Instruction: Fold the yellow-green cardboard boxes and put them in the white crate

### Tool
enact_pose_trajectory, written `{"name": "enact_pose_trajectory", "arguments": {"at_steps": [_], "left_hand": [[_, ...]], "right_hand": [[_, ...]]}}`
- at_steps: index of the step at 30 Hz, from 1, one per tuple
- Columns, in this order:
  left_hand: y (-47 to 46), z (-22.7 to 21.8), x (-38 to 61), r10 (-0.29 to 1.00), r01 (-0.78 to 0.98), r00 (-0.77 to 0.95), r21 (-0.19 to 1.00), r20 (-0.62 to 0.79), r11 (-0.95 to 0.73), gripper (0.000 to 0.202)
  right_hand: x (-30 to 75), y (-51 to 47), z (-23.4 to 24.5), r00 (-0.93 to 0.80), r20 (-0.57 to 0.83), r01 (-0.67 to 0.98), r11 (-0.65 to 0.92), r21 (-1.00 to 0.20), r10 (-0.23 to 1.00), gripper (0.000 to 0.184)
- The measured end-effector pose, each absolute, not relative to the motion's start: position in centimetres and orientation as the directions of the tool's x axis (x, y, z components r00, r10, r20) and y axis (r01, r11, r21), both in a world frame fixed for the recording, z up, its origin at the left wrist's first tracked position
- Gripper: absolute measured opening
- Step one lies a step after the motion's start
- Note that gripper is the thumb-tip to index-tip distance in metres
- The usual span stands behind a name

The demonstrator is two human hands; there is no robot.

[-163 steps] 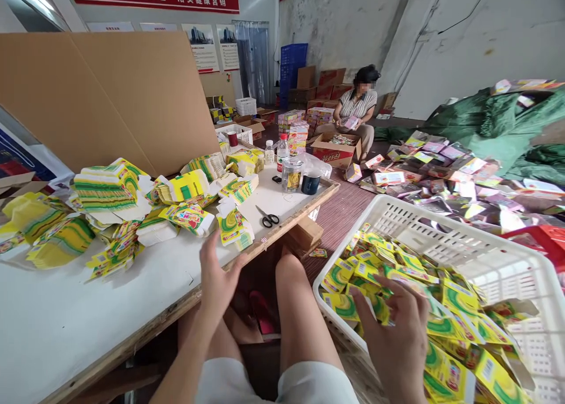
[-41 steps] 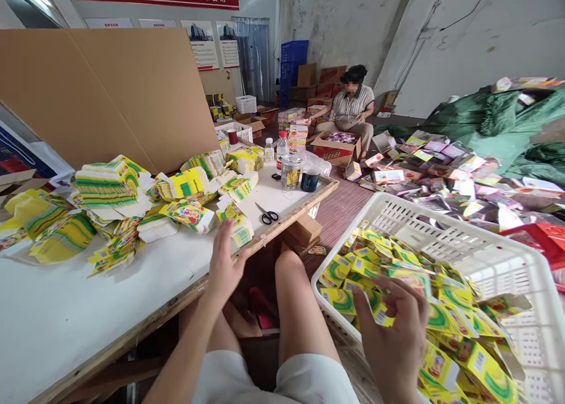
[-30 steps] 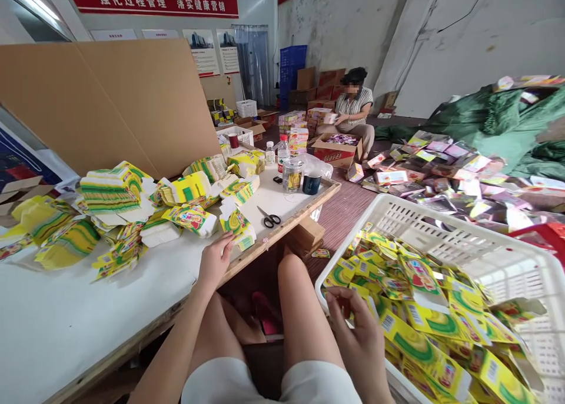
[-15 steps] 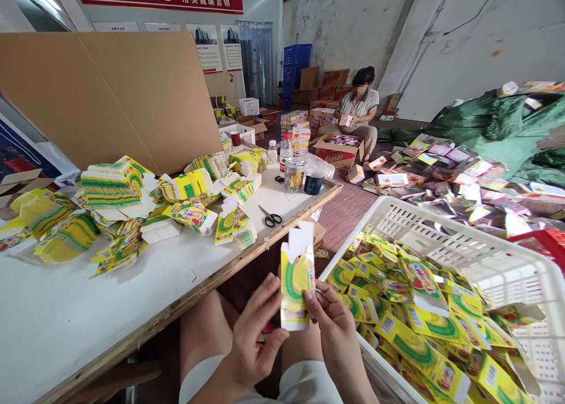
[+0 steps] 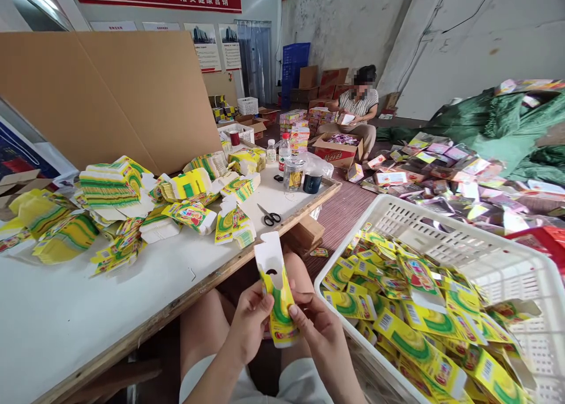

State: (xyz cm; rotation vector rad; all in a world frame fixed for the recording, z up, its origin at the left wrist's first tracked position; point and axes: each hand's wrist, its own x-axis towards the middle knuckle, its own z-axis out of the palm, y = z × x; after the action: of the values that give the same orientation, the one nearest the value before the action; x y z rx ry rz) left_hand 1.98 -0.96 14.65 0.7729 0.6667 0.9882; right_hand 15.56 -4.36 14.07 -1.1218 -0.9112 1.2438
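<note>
Both hands hold one small yellow-and-green carton (image 5: pixel 277 298) upright over my lap, its white top flap open. My left hand (image 5: pixel 248 324) pinches its left side and my right hand (image 5: pixel 314 327) grips its right side and lower end. To the right stands a white plastic basket (image 5: pixel 481 251) filled with several folded cartons of the same kind (image 5: pixel 415 310). On the white table (image 5: pixel 66 316) to the left lie stacks of flat carton blanks (image 5: pixel 110 186), the nearest stack (image 5: pixel 233 227) just beyond my left hand.
Black scissors (image 5: pixel 268 217), a water bottle (image 5: pixel 285 151), a jar and a dark cup (image 5: pixel 312 182) sit at the table's far end. Large cardboard sheets (image 5: pixel 132 98) lean behind. A seated person (image 5: pixel 357 113) handles boxes beyond. Loose packaging litters the floor (image 5: pixel 441 174).
My left hand took a flat carton from the table stack and met my right hand, which left the basket. The carton has since tilted and come lower between both hands.
</note>
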Motion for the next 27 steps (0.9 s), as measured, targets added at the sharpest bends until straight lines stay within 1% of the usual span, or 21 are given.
{"name": "enact_pose_trajectory", "arguments": {"at_steps": [3,5,7,9,11,13,15,18,19,21,24,25,27], "left_hand": [[-0.8,14.3,2.2,0.93,-0.395,0.319,0.866,-0.181,0.305,0.045],[-0.8,14.4,2.2,0.953,-0.321,0.26,0.917,-0.156,0.237,0.042],[-1.0,14.5,2.1,0.979,-0.239,0.18,0.961,-0.098,0.14,0.048],[-1.3,14.7,1.8,0.988,-0.157,0.147,0.985,-0.054,0.078,0.056],[-1.5,15.1,1.3,0.974,-0.096,0.219,0.992,-0.056,0.079,0.057],[-1.5,15.5,0.7,0.945,-0.05,0.32,0.994,-0.071,0.092,0.053],[-1.3,15.9,0.1,0.911,-0.031,0.4,0.992,-0.097,0.12,0.05],[-1.1,16.2,-0.6,0.855,-0.054,0.498,0.98,-0.142,0.194,0.045],[-1.1,16.3,-0.7,0.836,-0.067,0.528,0.974,-0.151,0.218,0.043],[-1.1,16.2,-0.8,0.799,-0.1,0.58,0.96,-0.158,0.263,0.04],[-1.4,15.9,-0.6,0.771,-0.131,0.617,0.945,-0.16,0.3,0.037],[-1.4,15.8,-0.5,0.777,-0.14,0.61,0.944,-0.156,0.3,0.041],[-1.5,15.8,-0.3,0.793,-0.155,0.59,0.943,-0.15,0.293,0.057]], "right_hand": [[15.2,-4.6,13.8,0.16,-0.034,-0.196,-0.002,-0.981,0.987,0.04],[15.1,-4.6,13.4,0.215,-0.012,-0.123,0.015,-0.992,0.976,0.039],[15.4,-4.6,13.1,0.265,0.026,-0.031,0.035,-0.999,0.964,0.035],[15.9,-4.4,12.9,0.275,0.077,0.023,0.074,-0.997,0.958,0.03],[16.5,-4.2,13.0,0.223,0.103,0.006,0.104,-0.995,0.969,0.041],[17.2,-4.1,13.3,0.137,0.107,-0.058,0.116,-0.992,0.985,0.051],[17.8,-4.1,13.7,0.054,0.098,-0.083,0.103,-0.991,0.994,0.046],[18.5,-4.3,14.2,-0.014,0.071,-0.019,0.071,-0.997,0.997,0.033],[18.7,-4.3,14.4,-0.029,0.063,0.001,0.063,-0.998,0.998,0.033],[18.9,-4.3,14.6,-0.046,0.064,0.024,0.065,-0.998,0.997,0.038],[19.0,-4.2,14.6,-0.034,0.142,0.093,0.144,-0.985,0.989,0.042],[18.9,-4.2,14.4,-0.014,0.175,0.11,0.175,-0.978,0.985,0.04],[18.7,-4.1,13.8,0.045,0.206,0.068,0.203,-0.977,0.978,0.028]]}}
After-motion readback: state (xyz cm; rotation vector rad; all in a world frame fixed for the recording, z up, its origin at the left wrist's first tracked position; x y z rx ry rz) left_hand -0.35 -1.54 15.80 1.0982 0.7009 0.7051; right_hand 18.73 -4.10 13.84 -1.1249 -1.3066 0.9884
